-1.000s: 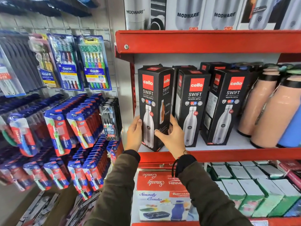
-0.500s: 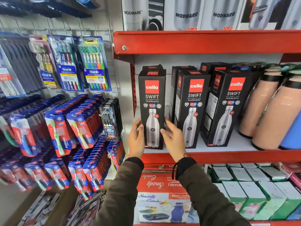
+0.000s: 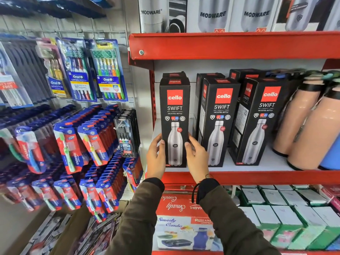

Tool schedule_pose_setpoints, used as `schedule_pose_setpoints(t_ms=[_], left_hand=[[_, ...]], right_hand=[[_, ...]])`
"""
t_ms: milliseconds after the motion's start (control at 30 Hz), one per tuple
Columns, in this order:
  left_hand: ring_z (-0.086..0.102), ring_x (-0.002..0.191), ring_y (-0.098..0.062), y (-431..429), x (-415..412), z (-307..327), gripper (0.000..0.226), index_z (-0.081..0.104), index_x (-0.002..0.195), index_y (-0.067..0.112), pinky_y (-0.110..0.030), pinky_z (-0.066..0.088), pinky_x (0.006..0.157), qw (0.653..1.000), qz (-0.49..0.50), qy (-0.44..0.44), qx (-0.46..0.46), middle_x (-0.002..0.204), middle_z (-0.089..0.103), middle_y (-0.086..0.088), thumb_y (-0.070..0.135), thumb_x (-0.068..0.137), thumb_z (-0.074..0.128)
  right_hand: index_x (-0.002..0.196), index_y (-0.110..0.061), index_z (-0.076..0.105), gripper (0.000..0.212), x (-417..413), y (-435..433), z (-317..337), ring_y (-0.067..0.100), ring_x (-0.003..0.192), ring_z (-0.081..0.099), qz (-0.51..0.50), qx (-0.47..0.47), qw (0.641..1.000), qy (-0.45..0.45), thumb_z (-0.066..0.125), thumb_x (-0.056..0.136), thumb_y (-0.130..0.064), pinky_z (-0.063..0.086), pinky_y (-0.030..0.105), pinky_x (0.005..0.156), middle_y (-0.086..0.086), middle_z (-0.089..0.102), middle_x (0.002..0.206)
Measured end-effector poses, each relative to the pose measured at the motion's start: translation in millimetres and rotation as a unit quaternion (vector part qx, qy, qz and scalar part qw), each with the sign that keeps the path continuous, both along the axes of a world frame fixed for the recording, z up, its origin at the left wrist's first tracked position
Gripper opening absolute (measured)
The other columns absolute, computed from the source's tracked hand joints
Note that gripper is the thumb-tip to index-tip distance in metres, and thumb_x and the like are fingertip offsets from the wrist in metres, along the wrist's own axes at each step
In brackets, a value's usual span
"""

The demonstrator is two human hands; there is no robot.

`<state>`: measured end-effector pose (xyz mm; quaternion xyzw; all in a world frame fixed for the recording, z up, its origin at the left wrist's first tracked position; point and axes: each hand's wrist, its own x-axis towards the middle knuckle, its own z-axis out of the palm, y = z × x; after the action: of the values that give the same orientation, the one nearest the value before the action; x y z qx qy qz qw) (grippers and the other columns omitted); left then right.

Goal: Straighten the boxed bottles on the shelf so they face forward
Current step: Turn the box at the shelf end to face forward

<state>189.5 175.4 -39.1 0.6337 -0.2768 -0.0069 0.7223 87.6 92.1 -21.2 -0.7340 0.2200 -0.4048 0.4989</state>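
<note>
fingers (image 3: 162, 142) of left hand (image 3: 156, 159) and right hand (image 3: 197, 159) press both sides of leftmost black cardboard cello bottle box (image 3: 174, 122), squared forward on red metal shelf (image 3: 257, 176). two neighbouring black boxes (image 3: 219, 122) look angled, probably left.

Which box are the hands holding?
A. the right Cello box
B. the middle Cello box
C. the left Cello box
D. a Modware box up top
C: the left hand and right hand press the two sides of the left Cello box; the other boxes stand untouched.
</note>
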Motion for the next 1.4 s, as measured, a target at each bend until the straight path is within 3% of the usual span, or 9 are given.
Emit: schedule_pose_setpoints(t_ms=[133, 233, 300, 467, 700, 867, 1033, 1233, 1400], left_hand=[[0.057, 0.128, -0.01, 5.6, -3.1, -1.2, 0.033, 0.059, 0.137, 0.017, -0.001, 0.043, 0.096, 1.0, -0.002, -0.005, 0.002, 0.138, 0.063, -0.001, 0.02, 0.105, 0.051], [0.059, 0.131, -0.012, 9.5, -5.4, -3.5, 0.033, 0.061, 0.136, 0.023, -0.031, 0.048, 0.112, 1.0, -0.016, 0.009, -0.007, 0.137, 0.065, 0.002, 0.024, 0.104, 0.053], [0.059, 0.131, -0.011, 12.9, -8.6, -4.9, 0.033, 0.062, 0.136, 0.027, -0.039, 0.049, 0.112, 1.0, -0.024, 0.012, -0.006, 0.138, 0.066, 0.005, 0.027, 0.104, 0.053], [0.059, 0.132, -0.009, 20.8, -19.7, -7.3, 0.031, 0.062, 0.132, 0.036, -0.034, 0.05, 0.109, 0.999, -0.026, 0.011, -0.023, 0.137, 0.067, 0.007, 0.031, 0.102, 0.056], [0.059, 0.131, -0.003, 26.4, -28.4, -6.2, 0.031, 0.063, 0.132, 0.034, -0.014, 0.049, 0.099, 0.999, -0.028, 0.0, -0.035, 0.135, 0.067, 0.013, 0.028, 0.102, 0.057], [0.06, 0.13, -0.005, 26.0, -29.7, -7.0, 0.035, 0.063, 0.137, 0.025, -0.025, 0.05, 0.106, 0.999, -0.022, 0.014, -0.024, 0.138, 0.066, 0.008, 0.029, 0.102, 0.056], [0.063, 0.12, -0.006, 23.8, -48.1, -6.1, 0.029, 0.063, 0.131, 0.026, -0.028, 0.054, 0.102, 0.998, 0.058, -0.002, -0.013, 0.131, 0.066, 0.009, 0.028, 0.103, 0.055], [0.057, 0.116, -0.019, 9.0, -81.5, -8.4, 0.024, 0.06, 0.126, 0.019, -0.04, 0.048, 0.101, 0.978, 0.176, -0.098, -0.06, 0.124, 0.059, 0.016, 0.016, 0.103, 0.053], [0.061, 0.111, -0.02, -22.3, -109.4, 1.6, 0.027, 0.064, 0.123, 0.008, -0.04, 0.051, 0.098, 0.976, 0.131, -0.152, -0.087, 0.116, 0.063, -0.006, 0.0, 0.102, 0.051]], right_hand=[[0.145, -0.017, 0.049, 0.042, -3.7, 1.8, 0.3, -0.001, 0.113, 0.054, -0.009, 0.006, 1.0, -0.005, 0.048, 0.103, -0.013, 0.04, -0.001, 0.096, 0.004, 0.06, 0.14], [0.144, -0.016, 0.05, 0.042, -7.5, 3.2, -1.9, -0.007, 0.103, 0.056, -0.014, 0.006, 1.0, -0.007, 0.049, 0.103, -0.013, 0.037, -0.008, 0.082, 0.006, 0.06, 0.14], [0.144, -0.017, 0.05, 0.042, -10.3, 5.5, -4.0, -0.013, 0.097, 0.056, -0.019, 0.009, 1.0, -0.008, 0.049, 0.103, -0.014, 0.038, -0.008, 0.079, 0.005, 0.06, 0.14], [0.142, -0.015, 0.052, 0.041, -18.9, 10.6, -6.3, -0.034, 0.085, 0.053, -0.033, 0.009, 0.999, -0.016, 0.049, 0.102, -0.011, 0.039, -0.007, 0.072, -0.009, 0.058, 0.12], [0.142, -0.015, 0.053, 0.041, -27.8, 16.4, -4.2, -0.033, 0.081, 0.054, -0.047, -0.007, 0.999, -0.015, 0.05, 0.102, -0.011, 0.041, -0.006, 0.069, -0.008, 0.059, 0.12], [0.142, -0.017, 0.052, 0.041, -32.8, 20.7, -0.2, -0.005, 0.098, 0.064, -0.046, -0.018, 0.999, -0.015, 0.05, 0.102, -0.012, 0.05, 0.001, 0.07, -0.009, 0.059, 0.119], [0.141, -0.026, 0.053, 0.04, -39.4, 8.9, -4.2, 0.005, 0.108, 0.062, -0.017, -0.034, 0.999, -0.006, 0.052, 0.102, -0.019, 0.044, -0.002, 0.08, -0.002, 0.062, 0.135], [0.13, -0.019, 0.06, 0.034, -64.5, -17.7, -4.4, 0.004, 0.102, 0.062, -0.071, -0.052, 0.994, -0.065, 0.055, 0.098, -0.01, 0.045, 0.004, 0.08, 0.0, 0.063, 0.123], [0.128, -0.025, 0.057, 0.033, -81.8, -45.7, -4.3, 0.015, 0.109, 0.062, -0.094, -0.061, 0.99, -0.085, 0.056, 0.098, -0.011, 0.051, 0.021, 0.088, 0.0, 0.061, 0.121]])
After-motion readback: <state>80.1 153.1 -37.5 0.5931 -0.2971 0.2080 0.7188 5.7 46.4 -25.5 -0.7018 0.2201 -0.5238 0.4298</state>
